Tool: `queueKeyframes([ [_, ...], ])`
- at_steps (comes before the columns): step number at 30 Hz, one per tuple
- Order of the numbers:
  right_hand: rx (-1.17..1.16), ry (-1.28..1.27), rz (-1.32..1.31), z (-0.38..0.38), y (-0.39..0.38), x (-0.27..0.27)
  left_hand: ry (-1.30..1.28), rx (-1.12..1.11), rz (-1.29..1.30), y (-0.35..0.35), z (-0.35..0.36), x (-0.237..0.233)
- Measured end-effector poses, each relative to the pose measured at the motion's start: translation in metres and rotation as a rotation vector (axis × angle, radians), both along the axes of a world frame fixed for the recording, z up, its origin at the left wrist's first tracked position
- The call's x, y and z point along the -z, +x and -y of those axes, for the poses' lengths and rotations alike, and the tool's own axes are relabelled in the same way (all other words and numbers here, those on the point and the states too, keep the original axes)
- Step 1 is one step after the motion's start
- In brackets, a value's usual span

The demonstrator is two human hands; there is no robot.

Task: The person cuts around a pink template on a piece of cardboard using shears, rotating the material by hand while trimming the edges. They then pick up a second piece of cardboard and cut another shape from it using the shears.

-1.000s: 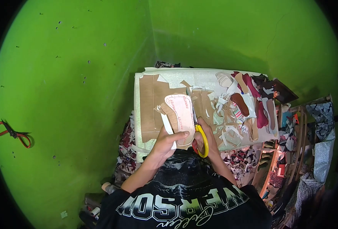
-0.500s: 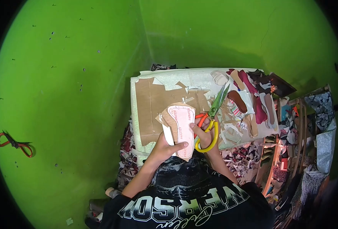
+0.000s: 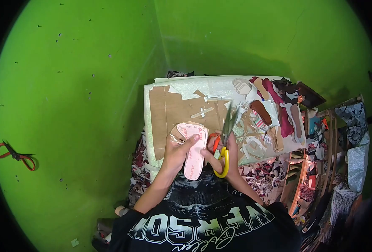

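Note:
A pale pink shoe insole [image 3: 195,157] printed with red PARATEX lettering sits over brown board, whose torn edge shows at its upper left. My left hand [image 3: 175,154] grips it, thumb pressed flat on the printed face. In my right hand [image 3: 214,159] is a pair of scissors [image 3: 227,130] with one orange and one yellow handle. Their blades point up and away from me, slightly parted. My right thumb reaches the insole's right edge; the other right fingers are partly hidden behind the handles.
Brown cardboard [image 3: 158,113] and paper offcuts [image 3: 253,145] lie on the white-covered table [image 3: 215,84]. Dark red and brown sole-shaped pieces [image 3: 259,111] are at its right. A crowded wooden rack [image 3: 329,147] stands further right. Red-handled cutters [image 3: 15,156] hang on the green wall.
The insole has come lower and left, closer to my body, and my left thumb now lies higher on it. The scissors have moved left and down, with their blades turned more upright.

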State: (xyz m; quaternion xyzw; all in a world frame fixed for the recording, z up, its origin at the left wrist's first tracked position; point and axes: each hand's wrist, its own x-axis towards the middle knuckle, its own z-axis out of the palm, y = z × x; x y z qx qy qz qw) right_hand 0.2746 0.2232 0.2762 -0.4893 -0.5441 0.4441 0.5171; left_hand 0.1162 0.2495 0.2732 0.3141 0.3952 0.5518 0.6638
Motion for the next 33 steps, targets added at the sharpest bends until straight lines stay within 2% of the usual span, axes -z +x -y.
queueKeyframes([
  [2, -0.106, 0.080, 0.169, 0.000, 0.015, 0.004, -0.029, -0.008, 0.020, -0.005, 0.000, -0.008],
  [6, -0.279, -0.098, 0.049, 0.008, 0.022, 0.005, -0.016, -0.057, 0.068, -0.006, -0.003, -0.011],
  [9, -0.168, -0.069, -0.214, 0.013, 0.005, 0.006, -0.010, -0.116, 0.087, -0.001, -0.004, -0.014],
  [10, -0.122, -0.040, -0.153, 0.012, 0.002, 0.001, -0.011, -0.138, 0.094, 0.001, -0.004, -0.016],
  [13, -0.019, -0.164, -0.156, 0.009, -0.004, -0.002, -0.041, -0.187, 0.105, 0.003, -0.003, -0.018],
  [17, -0.038, -0.191, -0.233, 0.006, -0.002, 0.002, -0.050, -0.217, 0.088, 0.004, -0.005, -0.018],
  [23, -0.088, -0.121, -0.007, 0.007, -0.001, 0.005, -0.032, -0.195, 0.022, -0.001, -0.003, -0.017],
  [26, -0.174, -0.002, 0.133, 0.005, 0.009, 0.004, -0.020, -0.178, 0.025, -0.003, -0.002, -0.019],
  [29, -0.199, 0.024, 0.380, 0.001, 0.015, -0.010, -0.013, -0.161, 0.030, -0.004, -0.001, -0.020],
  [32, -0.265, -0.022, 0.362, -0.001, 0.013, -0.018, -0.017, -0.157, 0.038, -0.001, -0.001, -0.021],
  [33, -0.269, -0.025, 0.284, -0.001, 0.012, -0.015, -0.021, -0.158, 0.038, -0.001, -0.001, -0.021],
])
